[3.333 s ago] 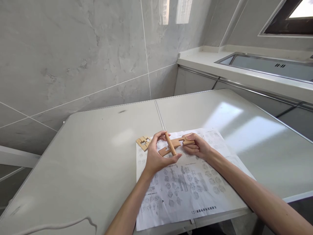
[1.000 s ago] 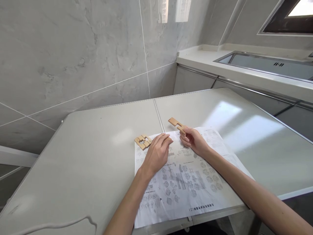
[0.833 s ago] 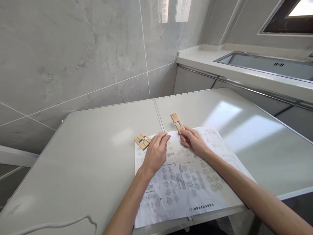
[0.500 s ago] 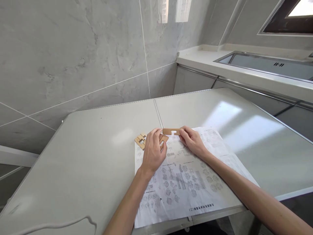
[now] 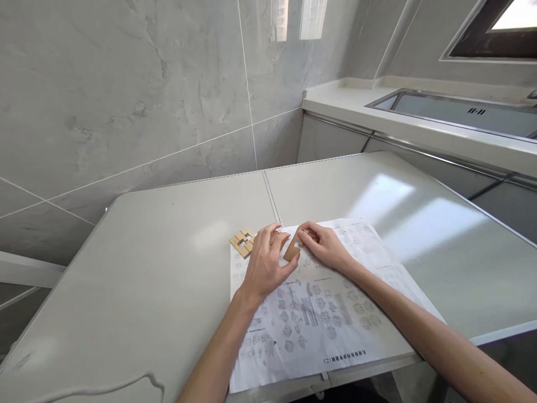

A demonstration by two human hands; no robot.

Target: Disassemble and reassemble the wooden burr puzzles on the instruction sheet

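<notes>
My left hand [image 5: 265, 263] and my right hand [image 5: 323, 244] meet over the far edge of a printed instruction sheet [image 5: 319, 313]. Between their fingertips is a flat notched wooden piece [image 5: 292, 251], tilted on the paper. The right hand pinches its upper end. The left hand's fingers curl around its lower end and hide whatever else lies under the palm. A small cluster of interlocked wooden pieces [image 5: 242, 242] rests at the sheet's far left corner, just left of my left hand.
The sheet lies on a grey table [image 5: 168, 268] with a seam down its middle. A tiled wall rises behind. A counter with a steel sink [image 5: 457, 112] runs at the right. A pale cable [image 5: 104, 386] curls along the table's near left edge.
My right hand had lifted one wooden piece over the table's far side, then brought it back down to my left hand. Both hands now close on it at the sheet's top.
</notes>
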